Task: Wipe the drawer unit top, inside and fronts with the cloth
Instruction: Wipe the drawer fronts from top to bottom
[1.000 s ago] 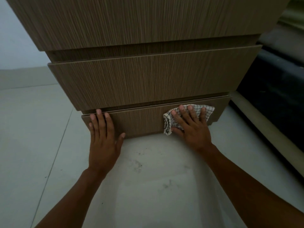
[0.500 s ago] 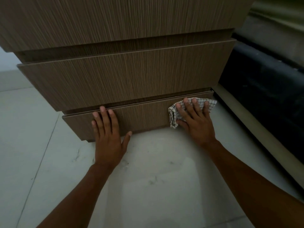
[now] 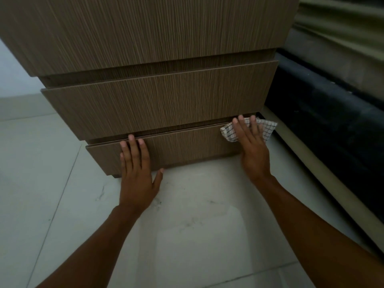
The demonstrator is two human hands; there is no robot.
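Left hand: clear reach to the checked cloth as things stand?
Probably yes: only bare drawer front lies between left hand and checked cloth, though the right hand covers most of it.

Single camera, riding on the person's head, looking forward and down, close in on the bottom drawer (image 3: 187, 150) and the floor tiles (image 3: 62, 183).

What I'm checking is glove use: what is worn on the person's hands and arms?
Nothing shows. The left hand and right hand are bare: no gloves, rings, watch or bracelet. The left forearm and right forearm are uncovered to the frame's edge; no sleeve in view.
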